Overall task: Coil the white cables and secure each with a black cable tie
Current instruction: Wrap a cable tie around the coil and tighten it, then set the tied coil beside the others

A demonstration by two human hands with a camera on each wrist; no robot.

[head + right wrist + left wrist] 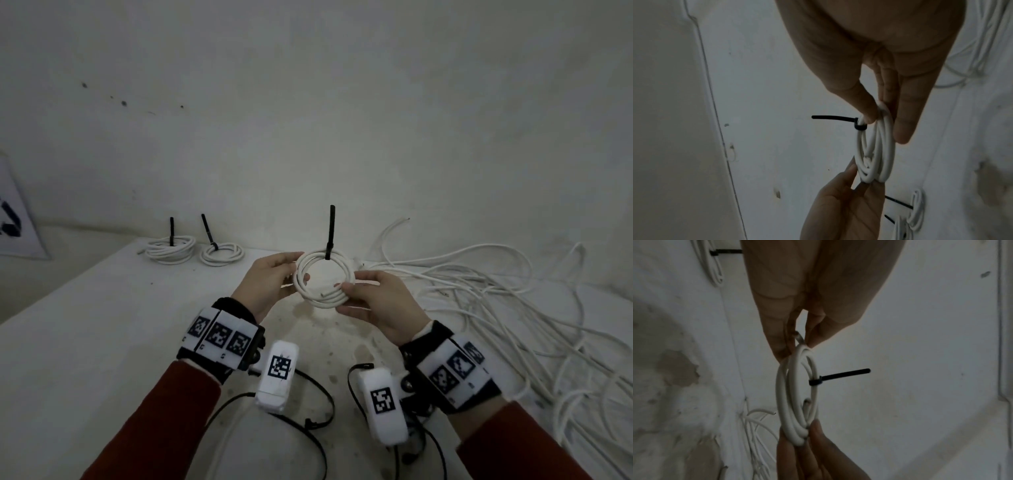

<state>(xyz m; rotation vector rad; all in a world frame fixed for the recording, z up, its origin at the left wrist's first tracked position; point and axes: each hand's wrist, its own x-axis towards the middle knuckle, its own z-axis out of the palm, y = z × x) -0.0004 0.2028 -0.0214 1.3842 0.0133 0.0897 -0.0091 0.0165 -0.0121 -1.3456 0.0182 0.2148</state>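
**Handling a tied coil: grip points and material notes**

Wrist-mounted trackers with printed markers sit nearest the camera; beyond them both hands hold one coil (322,281) of white cable in the air above the table (102,342).

**Hand state.** The left hand (270,284) pinches the coil's left edge between thumb and fingers. The right hand (380,305) pinches the lower right edge the same way, thumb on the near face, fingers behind. Neither hand holds anything else.

**Tie.** A black cable tie (330,233) is cinched round the top of the coil, its free tail standing straight up.

**Handling judgement.**
- The coil looks light; a two-finger pinch carries it.
- The cable appears springy: the turns spread apart away from the tie, and a cut end (325,293) pokes out at the bottom. Hold across all turns together.
- The jacket is smooth and round and may slip.
- The tie tail appears stiff and narrow.

**Surroundings.** Two tied coils (195,251) lie flat at the far left of the table, tails upright. A tangle of loose white cable (513,308) spreads over the right side. The table top is pale, matte and stained.
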